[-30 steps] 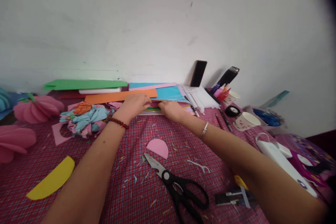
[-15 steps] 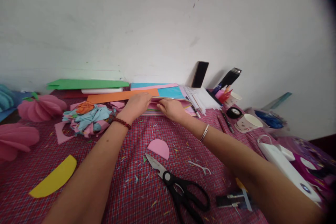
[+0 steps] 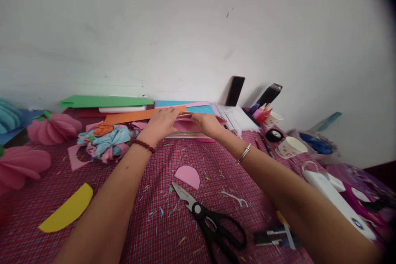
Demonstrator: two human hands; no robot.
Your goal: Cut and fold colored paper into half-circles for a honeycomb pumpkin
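Checked cloth [image 3: 150,233]: paper stack [image 3: 185,125], scissors [image 3: 201,215], pink half-disc [image 3: 187,176].

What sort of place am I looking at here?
Probably a papercraft table, against a wall: black-handled scissors lie near small paper scraps, pink pumpkin-like paper shapes stand at the left, and coloured paper sheets are stacked at the back.

Soft, muted light lay fairly evenly over the pale wall [image 3: 185,29], tinged green above the green paper [image 3: 107,101]. Faint shadows left of the phone [image 3: 235,90] and black flask [image 3: 270,95] suggested light from the right. Dark vignetting swallowed the upper right corner; the lower right looked smeared.
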